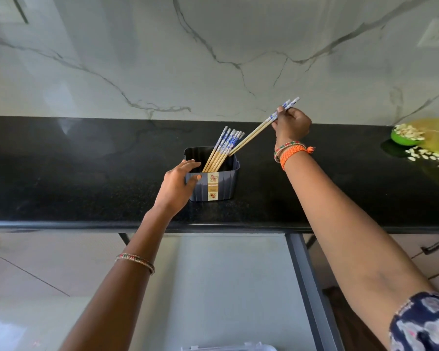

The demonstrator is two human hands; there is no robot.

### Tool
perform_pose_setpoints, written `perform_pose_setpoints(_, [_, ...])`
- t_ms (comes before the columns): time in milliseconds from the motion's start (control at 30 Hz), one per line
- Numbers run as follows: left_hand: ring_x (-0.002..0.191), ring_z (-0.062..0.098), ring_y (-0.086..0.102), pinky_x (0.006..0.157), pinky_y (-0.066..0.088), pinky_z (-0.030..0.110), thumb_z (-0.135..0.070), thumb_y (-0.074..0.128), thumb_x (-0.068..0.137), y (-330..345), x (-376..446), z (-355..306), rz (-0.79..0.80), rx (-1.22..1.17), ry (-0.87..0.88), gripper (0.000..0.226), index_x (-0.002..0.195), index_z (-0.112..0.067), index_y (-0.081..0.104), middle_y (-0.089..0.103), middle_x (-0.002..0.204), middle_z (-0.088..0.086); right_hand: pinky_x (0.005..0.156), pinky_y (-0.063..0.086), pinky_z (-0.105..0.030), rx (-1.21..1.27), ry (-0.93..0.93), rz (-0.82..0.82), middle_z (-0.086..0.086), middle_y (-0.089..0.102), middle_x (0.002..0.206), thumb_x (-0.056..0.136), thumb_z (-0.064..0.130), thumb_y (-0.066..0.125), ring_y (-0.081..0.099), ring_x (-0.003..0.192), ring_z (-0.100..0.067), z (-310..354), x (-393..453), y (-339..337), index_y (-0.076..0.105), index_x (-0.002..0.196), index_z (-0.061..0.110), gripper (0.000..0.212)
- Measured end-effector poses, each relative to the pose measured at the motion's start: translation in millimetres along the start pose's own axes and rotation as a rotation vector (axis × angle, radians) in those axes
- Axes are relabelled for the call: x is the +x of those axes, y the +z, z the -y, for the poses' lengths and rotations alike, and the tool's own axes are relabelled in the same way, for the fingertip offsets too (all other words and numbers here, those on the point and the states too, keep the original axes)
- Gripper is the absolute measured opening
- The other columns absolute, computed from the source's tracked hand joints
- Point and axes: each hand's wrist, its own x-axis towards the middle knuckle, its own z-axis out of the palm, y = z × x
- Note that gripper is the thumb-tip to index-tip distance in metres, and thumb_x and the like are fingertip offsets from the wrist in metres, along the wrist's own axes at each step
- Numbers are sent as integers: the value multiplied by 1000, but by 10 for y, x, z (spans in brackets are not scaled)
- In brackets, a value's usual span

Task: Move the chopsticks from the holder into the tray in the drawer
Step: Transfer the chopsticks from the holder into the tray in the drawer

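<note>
A dark blue square holder (221, 184) with a flowered label stands on the black counter. Several wooden chopsticks (223, 148) with blue-and-white tops lean inside it. My left hand (179, 184) grips the holder's left rim and side. My right hand (290, 125) pinches a pair of chopsticks (259, 129) near their patterned ends, up and to the right of the holder. The pair slants down-left, its tips just over the holder's right rim. Below the counter the drawer (228, 287) stands pulled out, and a sliver of a clear tray (228, 348) shows at the bottom edge.
The black counter (86, 173) runs across the view with a marble wall behind. At the far right sit a green bowl (406, 138) and scattered pale pieces (423, 154). The drawer's grey side rail (307, 287) runs down the right; cabinet handles flank it.
</note>
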Motion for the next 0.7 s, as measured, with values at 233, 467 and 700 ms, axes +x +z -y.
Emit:
perform_pose_setpoints(233, [119,25,56,95,48,31,-10,54,91,-61,-509,-302,0,-113,25,37,127,-14,54,57,133,9,68,60,-30,212,-66,-287,-12,69,79,87,7,63,69,73,-22,263,-644,-819,71,93,-6,16])
perform_pose_setpoints(467, [110,23,61,88,42,21,-11,55,90,231,-1542,-72,27,-197,-188,31,121,-9,60,64,121,13,77,60,-37,333,351,-342,-13,63,80,91,8,58,62,71,-20,-439,-1805,-1722,65,93,-11,21])
perform_pose_setpoints(700, [126,32,48,104,37,32,-8,50,90,558,-2884,664,158,-128,-656,41,130,2,48,50,137,21,67,52,-20,145,866,-60,-4,62,62,100,12,43,57,55,-5,-1602,-3086,-2528,42,72,18,29])
